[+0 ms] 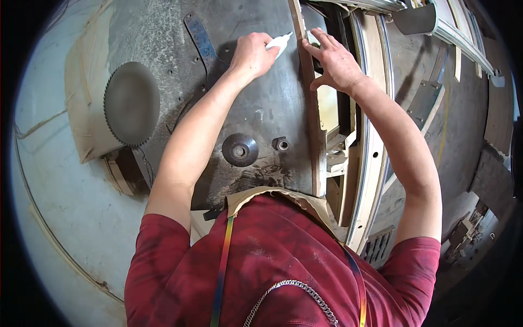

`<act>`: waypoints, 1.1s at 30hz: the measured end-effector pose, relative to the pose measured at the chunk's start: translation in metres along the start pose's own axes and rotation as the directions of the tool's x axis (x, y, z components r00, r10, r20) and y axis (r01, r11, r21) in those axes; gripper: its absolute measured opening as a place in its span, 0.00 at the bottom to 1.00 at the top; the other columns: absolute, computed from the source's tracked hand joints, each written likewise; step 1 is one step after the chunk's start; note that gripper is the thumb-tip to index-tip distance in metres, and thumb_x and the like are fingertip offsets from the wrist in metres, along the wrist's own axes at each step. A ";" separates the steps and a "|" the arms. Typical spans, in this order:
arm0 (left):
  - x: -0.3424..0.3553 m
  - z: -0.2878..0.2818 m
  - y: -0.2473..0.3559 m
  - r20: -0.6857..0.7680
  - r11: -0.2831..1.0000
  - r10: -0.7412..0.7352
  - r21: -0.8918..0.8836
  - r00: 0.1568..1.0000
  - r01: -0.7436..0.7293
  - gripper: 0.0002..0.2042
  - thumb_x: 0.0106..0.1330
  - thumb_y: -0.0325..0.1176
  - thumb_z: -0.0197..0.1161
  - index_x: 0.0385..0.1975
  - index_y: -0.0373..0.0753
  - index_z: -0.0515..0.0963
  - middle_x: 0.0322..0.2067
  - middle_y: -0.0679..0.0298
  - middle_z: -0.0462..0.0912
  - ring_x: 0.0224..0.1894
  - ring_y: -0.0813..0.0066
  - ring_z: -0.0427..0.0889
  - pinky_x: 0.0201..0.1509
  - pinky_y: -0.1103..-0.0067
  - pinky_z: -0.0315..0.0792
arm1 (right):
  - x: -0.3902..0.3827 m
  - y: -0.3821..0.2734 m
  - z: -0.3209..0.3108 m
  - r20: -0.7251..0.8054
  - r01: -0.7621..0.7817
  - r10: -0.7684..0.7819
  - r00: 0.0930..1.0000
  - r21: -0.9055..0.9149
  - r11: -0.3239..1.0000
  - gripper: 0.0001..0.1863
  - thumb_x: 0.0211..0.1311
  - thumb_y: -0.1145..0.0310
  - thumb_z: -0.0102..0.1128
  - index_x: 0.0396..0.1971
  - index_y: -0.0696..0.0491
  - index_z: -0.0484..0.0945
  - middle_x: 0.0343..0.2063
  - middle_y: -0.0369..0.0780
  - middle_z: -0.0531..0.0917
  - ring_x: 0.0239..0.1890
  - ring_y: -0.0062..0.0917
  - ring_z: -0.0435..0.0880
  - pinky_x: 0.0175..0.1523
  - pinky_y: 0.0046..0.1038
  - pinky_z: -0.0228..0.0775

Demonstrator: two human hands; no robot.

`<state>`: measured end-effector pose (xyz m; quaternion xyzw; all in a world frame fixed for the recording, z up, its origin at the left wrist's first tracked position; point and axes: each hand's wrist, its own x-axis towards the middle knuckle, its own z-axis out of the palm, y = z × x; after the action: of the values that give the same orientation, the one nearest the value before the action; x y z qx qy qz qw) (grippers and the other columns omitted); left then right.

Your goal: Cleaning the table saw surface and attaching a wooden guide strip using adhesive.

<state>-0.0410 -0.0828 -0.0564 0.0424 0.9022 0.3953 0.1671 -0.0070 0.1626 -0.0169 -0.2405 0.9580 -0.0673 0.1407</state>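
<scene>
Right, the left hand (252, 55) is closed around a small white plastic bottle with a narrow dark tip (280, 43); the fingers and palm cover its lower end, so only the upper part shows, above the worn grey metal tabletop (275, 98), its tip pointing at a long brown wooden strip (314, 125). Over at that strip, the right hand (336, 62) is spread, thumb well apart from the fingers, reaching across the edge; whether its fingertips press on the wood or hover is hard to make out, and the pale patch beneath them is mostly hidden.

Nearer the body, a round dark metal flange with a central hole (239, 150) lies flat, a dark metal nut (281, 144) just beside it. Out left sits a toothed circular saw blade (132, 103), its face a grey blur. Up top, a scuffed blue metal bar (202, 39) lies beyond the left forearm. The strip's far end is cut off by the upper border.
</scene>
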 end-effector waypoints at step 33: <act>-0.021 0.001 0.035 0.213 0.500 0.646 0.607 0.733 -0.617 0.04 0.62 0.24 0.66 0.30 0.31 0.86 0.36 0.49 0.85 0.42 0.52 0.91 0.44 0.64 0.87 | 0.001 0.007 0.018 -0.071 0.005 -0.007 0.997 -0.039 0.999 0.64 0.33 0.56 0.92 0.78 0.45 0.67 0.76 0.48 0.66 0.76 0.44 0.68 0.79 0.41 0.66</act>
<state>-0.0227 -0.0625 -0.0259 0.4145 0.9044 0.0956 -0.0327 -0.0051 0.1674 -0.0357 -0.2436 0.9628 -0.0578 0.1018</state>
